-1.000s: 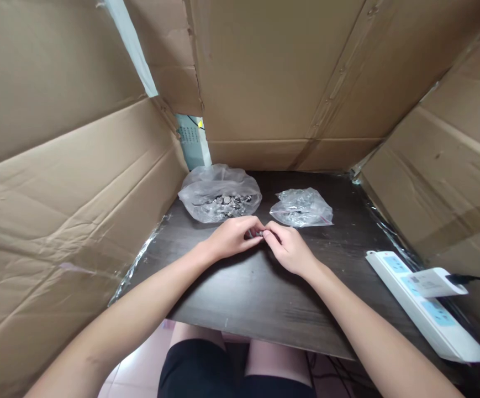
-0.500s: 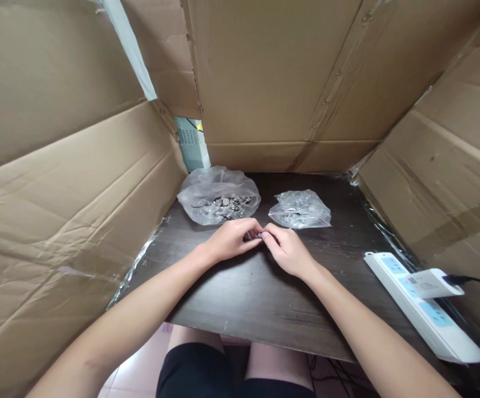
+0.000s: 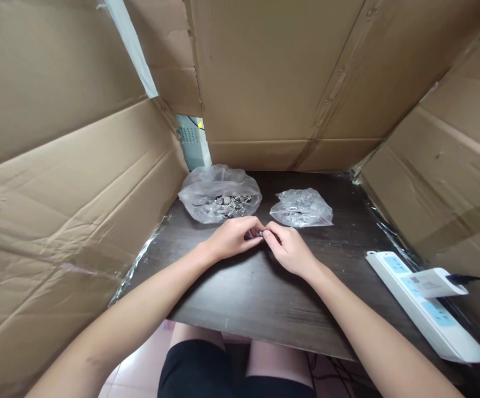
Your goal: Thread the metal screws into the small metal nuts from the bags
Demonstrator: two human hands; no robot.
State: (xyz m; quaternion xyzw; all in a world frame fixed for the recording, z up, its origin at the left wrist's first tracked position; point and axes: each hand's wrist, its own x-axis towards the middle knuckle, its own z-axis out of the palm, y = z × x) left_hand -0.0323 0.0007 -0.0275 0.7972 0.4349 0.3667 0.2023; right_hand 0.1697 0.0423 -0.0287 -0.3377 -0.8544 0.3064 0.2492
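Observation:
My left hand [image 3: 237, 237] and my right hand [image 3: 288, 246] meet fingertip to fingertip above the dark table. Between them they pinch a small silvery metal piece [image 3: 260, 234], mostly covered by the fingers, so its exact kind does not show. Just beyond my left hand lies an open clear plastic bag [image 3: 200, 190] with many small round metal pieces [image 3: 235, 203] in it. A smaller clear plastic bag [image 3: 301, 209] rests beyond my right hand; its contents are hard to make out.
A white power strip [image 3: 424, 307] with a plugged-in white adapter [image 3: 436, 282] lies along the right side of the table [image 3: 240, 301]. Cardboard walls [image 3: 273, 72] stand at the left, back and right. The table's front edge is above my lap.
Both hands stay together on the small metal piece, with hardly any movement. The whole view has shifted very slightly.

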